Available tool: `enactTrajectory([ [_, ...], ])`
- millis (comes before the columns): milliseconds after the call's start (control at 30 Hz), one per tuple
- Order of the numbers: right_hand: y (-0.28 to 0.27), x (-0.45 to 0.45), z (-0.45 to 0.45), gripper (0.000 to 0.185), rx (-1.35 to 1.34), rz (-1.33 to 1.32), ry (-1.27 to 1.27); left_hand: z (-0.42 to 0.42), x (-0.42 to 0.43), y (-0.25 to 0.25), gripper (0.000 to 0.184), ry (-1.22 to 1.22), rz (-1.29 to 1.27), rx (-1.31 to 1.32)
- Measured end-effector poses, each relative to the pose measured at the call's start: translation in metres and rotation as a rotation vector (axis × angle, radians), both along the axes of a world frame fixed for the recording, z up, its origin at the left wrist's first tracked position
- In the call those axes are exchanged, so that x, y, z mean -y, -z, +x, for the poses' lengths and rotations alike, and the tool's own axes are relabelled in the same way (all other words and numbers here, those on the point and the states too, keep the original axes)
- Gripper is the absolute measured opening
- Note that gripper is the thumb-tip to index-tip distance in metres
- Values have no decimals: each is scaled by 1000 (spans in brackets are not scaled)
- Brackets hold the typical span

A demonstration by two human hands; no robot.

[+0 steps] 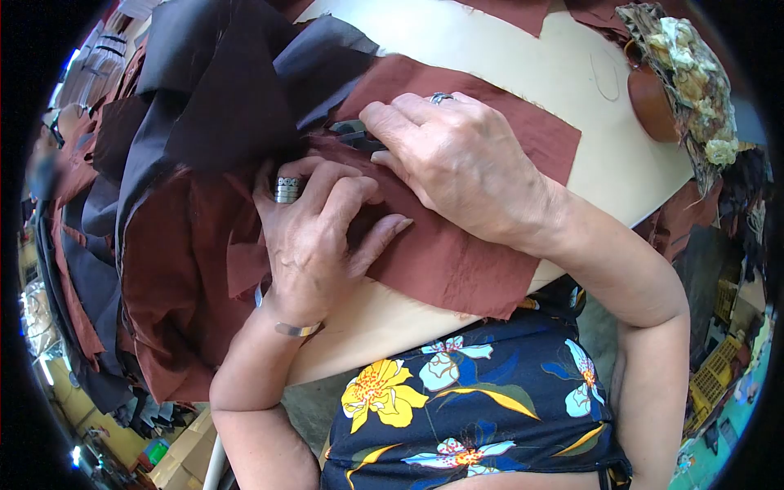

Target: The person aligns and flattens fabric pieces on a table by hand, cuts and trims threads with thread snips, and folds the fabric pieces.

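While your right hand (453,155) grasps a small dark tool (354,137) over the flat reddish-brown cloth panel (490,273) on the cream worktop (576,69), your left hand (314,229) curls over its left side; whether those fingers pinch fabric, I cannot tell.

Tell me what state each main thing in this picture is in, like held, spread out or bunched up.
Right hand: fingers bent, gripping a small dark tool.
Small dark tool: held, partly hidden; cannot tell whether open or shut.
Left hand: fingers curled, thumb apart.
Reddish-brown panel: spread out, lightly creased.
Dark cloth: heaped, folded.
Tabletop: partly covered by cloth.
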State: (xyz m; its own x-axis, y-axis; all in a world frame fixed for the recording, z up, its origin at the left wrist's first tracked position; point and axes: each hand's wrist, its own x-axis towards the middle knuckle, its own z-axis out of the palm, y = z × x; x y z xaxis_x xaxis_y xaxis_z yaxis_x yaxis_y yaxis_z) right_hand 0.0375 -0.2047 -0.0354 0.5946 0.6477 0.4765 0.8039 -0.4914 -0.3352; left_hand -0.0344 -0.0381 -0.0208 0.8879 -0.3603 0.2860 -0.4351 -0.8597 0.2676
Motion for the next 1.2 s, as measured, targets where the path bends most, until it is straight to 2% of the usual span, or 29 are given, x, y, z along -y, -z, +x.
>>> enactTrajectory([
  [67, -1, -1, -1, 23, 17, -1, -11, -1, 1, -1, 33, 3, -8, -15],
  [233, 0, -5, 4, 26, 43, -2, -27, -1, 2, 1, 30, -17, -66, -61],
  [333, 4, -4, 8, 16, 95, 32, -56, -1, 1, 4, 28, -26, -72, -61],
  [533, 1, -5, 8, 17, 136, -1, -38, 0, -1, 6, 28, 6, -84, -55],
  [633, 2, -1, 5, 31, 97, -26, -39, 0, -2, 6, 28, 16, -83, -46],
  [833, -2, 7, 2, 30, 89, -77, -51, -1, -1, 6, 28, 0, -96, -75],
  [933, -5, 5, 6, 11, 111, -53, -67, -1, 1, 6, 27, 1, -99, -73],
  [1033, 1, 2, 8, 29, 112, -56, -72, 0, 1, 7, 27, 17, -99, -60],
  [1200, -1, 5, 9, 30, 86, -64, -59, 0, 3, 5, 26, 12, -95, -86],
])
